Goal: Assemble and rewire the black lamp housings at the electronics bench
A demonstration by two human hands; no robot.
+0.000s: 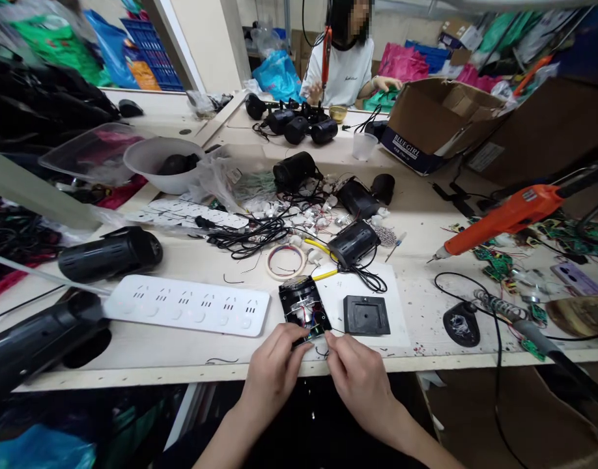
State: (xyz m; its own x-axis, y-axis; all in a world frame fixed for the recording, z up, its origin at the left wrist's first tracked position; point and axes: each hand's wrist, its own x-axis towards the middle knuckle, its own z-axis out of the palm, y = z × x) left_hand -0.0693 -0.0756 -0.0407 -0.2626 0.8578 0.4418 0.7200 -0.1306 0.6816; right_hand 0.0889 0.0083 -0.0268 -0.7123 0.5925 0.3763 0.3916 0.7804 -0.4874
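Note:
An opened black housing with a motor-like part, thin wires and a small green board inside lies near the table's front edge. My left hand is closed at its lower end, fingers pinched on the housing's edge by the board. My right hand is pinched at the lower right corner; a thin dark wire shows by its fingertips, but what it holds is too small to make out. Right of the housing, a black square block with a recess rests on a white sheet.
A white power strip lies left, a tape roll behind. An orange screwdriver hangs at right, above a soldering iron in a coil. Wires and small parts fill the middle. A person sits across, near a cardboard box.

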